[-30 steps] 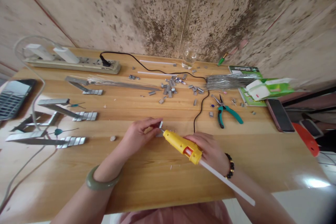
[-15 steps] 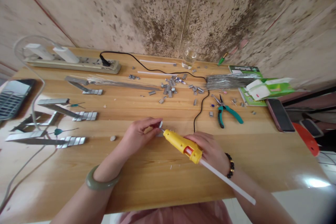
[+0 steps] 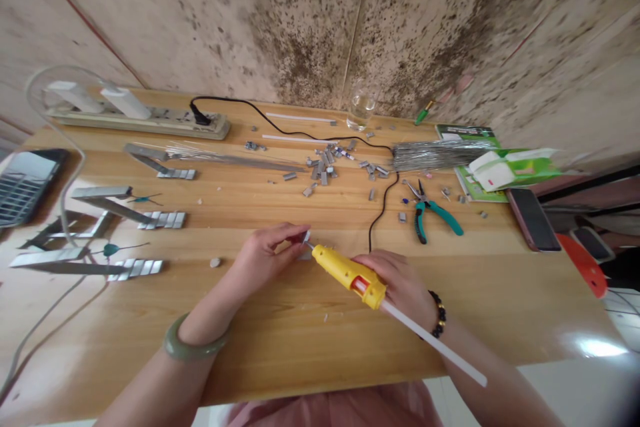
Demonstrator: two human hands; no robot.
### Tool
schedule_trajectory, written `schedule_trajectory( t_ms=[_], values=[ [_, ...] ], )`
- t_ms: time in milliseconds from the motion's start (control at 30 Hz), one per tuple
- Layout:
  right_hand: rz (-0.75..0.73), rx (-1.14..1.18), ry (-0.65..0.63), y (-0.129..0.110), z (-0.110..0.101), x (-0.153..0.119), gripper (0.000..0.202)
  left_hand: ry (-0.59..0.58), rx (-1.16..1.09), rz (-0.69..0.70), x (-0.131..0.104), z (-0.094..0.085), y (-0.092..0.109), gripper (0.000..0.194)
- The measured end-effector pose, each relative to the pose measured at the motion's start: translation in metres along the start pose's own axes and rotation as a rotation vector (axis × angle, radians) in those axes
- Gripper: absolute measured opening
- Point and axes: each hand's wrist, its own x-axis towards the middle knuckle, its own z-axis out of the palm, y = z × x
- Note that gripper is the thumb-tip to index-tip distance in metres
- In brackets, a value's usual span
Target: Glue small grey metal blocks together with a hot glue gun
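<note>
My right hand [image 3: 397, 280] is wrapped round a yellow hot glue gun [image 3: 345, 273]; a long white glue stick [image 3: 435, 343] sticks out of its back end. The gun's metal nozzle points up and left at a small grey metal piece [image 3: 306, 237]. That piece is pinched between the thumb and fingers of my left hand [image 3: 270, 253], which partly hide it. Nozzle and piece look to be touching or very close. Just below the fingertips another flat grey bit [image 3: 304, 255] shows on the table.
Small grey pieces [image 3: 324, 167] lie scattered behind my hands. Teal-handled pliers [image 3: 434, 213], a wire bundle [image 3: 435, 155] and a phone [image 3: 534, 219] are at right. Bent grey metal stands [image 3: 135, 269] line the left. A black cord runs from the power strip [image 3: 165, 121]; a glass [image 3: 361, 110] stands behind.
The glue gun has shifted very slightly to the right, and the grey piece in my left fingers has tilted a little. Everything else stays as it was.
</note>
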Motion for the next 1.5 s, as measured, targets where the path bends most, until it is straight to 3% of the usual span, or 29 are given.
schedule_trajectory(
  t_ms=[1500],
  values=[
    [0.004, 0.016, 0.013, 0.0006, 0.0012, 0.0004, 0.02, -0.003, 0.005, 0.036, -0.0003, 0.002, -0.0059, 0.024]
  ],
)
